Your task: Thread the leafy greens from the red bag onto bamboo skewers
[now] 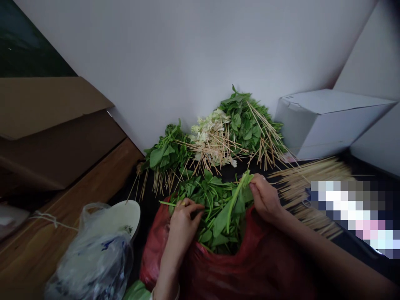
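Observation:
A red plastic bag (218, 266) stands open before me, full of leafy greens (200, 196) with long green stems. My right hand (265, 198) pinches a small bunch of leafy stems (233, 204) near their cut ends, above the bag's right side; the leaves hang down towards the middle. Over the left side of the bag, my left hand (184, 218) has its fingers curled among the greens. A single stem (166, 203) sticks out to the left from beneath those fingers. Thumb and forefinger show a gap between them.
Skewered greens (170, 148), pale skewered vegetables (208, 129) and more skewered greens (245, 118) are piled against the wall. Bare wooden skewers (312, 179) lie right, below a white box (331, 121). A white bowl (134, 212), clear plastic bag (93, 262) and cardboard box (46, 137) are left.

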`<state>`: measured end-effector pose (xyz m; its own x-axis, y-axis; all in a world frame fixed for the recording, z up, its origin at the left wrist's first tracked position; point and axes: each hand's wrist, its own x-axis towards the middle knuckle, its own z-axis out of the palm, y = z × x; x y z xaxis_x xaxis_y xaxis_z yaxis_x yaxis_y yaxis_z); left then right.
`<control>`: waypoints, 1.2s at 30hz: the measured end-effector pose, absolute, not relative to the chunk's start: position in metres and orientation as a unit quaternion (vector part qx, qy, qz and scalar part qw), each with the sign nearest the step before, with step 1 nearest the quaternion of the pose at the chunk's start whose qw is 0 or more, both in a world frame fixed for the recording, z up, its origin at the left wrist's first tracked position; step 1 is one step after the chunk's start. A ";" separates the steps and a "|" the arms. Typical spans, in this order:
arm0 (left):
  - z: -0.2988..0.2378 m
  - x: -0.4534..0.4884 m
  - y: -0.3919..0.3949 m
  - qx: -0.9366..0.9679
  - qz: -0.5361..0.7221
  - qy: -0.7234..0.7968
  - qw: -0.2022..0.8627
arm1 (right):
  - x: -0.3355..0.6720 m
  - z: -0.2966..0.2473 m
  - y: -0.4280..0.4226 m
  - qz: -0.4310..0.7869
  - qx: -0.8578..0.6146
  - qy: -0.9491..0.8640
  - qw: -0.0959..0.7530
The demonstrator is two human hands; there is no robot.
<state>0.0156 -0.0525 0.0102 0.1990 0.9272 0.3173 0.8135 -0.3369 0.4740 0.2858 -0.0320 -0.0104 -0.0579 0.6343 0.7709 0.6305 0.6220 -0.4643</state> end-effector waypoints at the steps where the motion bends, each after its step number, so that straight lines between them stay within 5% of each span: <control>1: 0.008 0.017 -0.053 0.776 0.257 0.572 0.064 | 0.286 -0.010 -0.032 0.005 -0.439 -0.726 0.530; 7: 0.004 0.025 -0.053 0.796 0.179 0.578 -0.021 | 0.286 -0.009 -0.032 0.008 -0.437 -0.722 0.536; 14: 0.022 0.017 -0.049 0.758 0.316 0.571 -0.014 | 0.285 -0.009 -0.032 0.011 -0.438 -0.716 0.544; 31: 0.017 0.044 -0.054 0.865 0.192 0.455 0.089 | 0.292 -0.009 -0.026 0.105 -0.517 -0.618 0.582; 36: 0.017 0.043 -0.051 0.834 0.291 0.448 0.139 | 0.291 -0.008 -0.026 0.103 -0.511 -0.622 0.584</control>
<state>0.0430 -0.0506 0.0175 0.4296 0.8278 0.3608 0.6656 -0.5603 0.4930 0.2913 -0.0264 -0.0080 0.2049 0.7557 0.6221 0.5156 0.4569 -0.7249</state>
